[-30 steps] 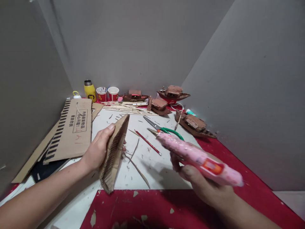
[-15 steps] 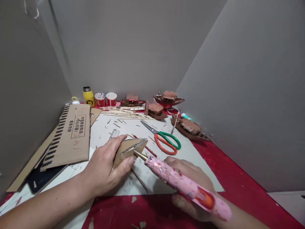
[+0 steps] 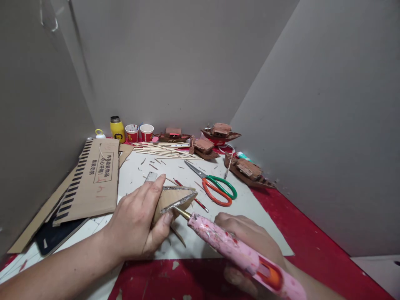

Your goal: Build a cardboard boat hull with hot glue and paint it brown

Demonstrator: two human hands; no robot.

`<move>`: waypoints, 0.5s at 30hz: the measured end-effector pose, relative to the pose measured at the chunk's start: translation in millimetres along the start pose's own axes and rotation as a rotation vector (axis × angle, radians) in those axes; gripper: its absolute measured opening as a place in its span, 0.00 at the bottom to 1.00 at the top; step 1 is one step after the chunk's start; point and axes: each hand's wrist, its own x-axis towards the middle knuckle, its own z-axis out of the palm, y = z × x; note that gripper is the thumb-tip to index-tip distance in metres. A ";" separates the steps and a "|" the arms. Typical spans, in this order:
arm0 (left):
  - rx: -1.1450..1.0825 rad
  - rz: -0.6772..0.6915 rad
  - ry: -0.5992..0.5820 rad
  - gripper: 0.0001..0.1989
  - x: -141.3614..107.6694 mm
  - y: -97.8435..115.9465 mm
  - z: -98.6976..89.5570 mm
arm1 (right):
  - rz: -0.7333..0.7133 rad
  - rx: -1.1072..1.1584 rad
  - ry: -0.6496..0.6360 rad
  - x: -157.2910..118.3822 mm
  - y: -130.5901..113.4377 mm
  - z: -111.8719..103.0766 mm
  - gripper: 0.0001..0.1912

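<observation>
My left hand (image 3: pixel 142 214) is closed around a small pointed cardboard boat hull (image 3: pixel 173 198), thumb on the near side and fingers over the far side. Shiny glue-like streaks run along the hull's edges. In my right hand (image 3: pixel 254 241) is a pink hot glue gun (image 3: pixel 231 246), spotted with red and brown, its grip hidden below. The metal nozzle meets the hull's near edge close to my left thumb. Behind the hull lie a red pencil (image 3: pixel 201 204) and scissors (image 3: pixel 215 183) with one green and one orange handle.
Finished-looking brown model boats (image 3: pixel 250 168) stand at the back and right. Thin wooden sticks (image 3: pixel 165 151), paper cups (image 3: pixel 146 132) and a yellow bottle (image 3: pixel 117 130) line the back. Cardboard sheets (image 3: pixel 93 196) lie at left. White paper (image 3: pixel 262 225) covers part of the red table.
The hull has turned in my left hand, showing more of its inner face. The glue gun's nozzle has shifted slightly left and down along the near edge, closer to my thumb.
</observation>
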 end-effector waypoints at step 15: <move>0.364 0.107 0.062 0.36 6.9 0.8 -1.9 | 0.044 -0.080 -0.091 -3.1 2.2 1.1 0.23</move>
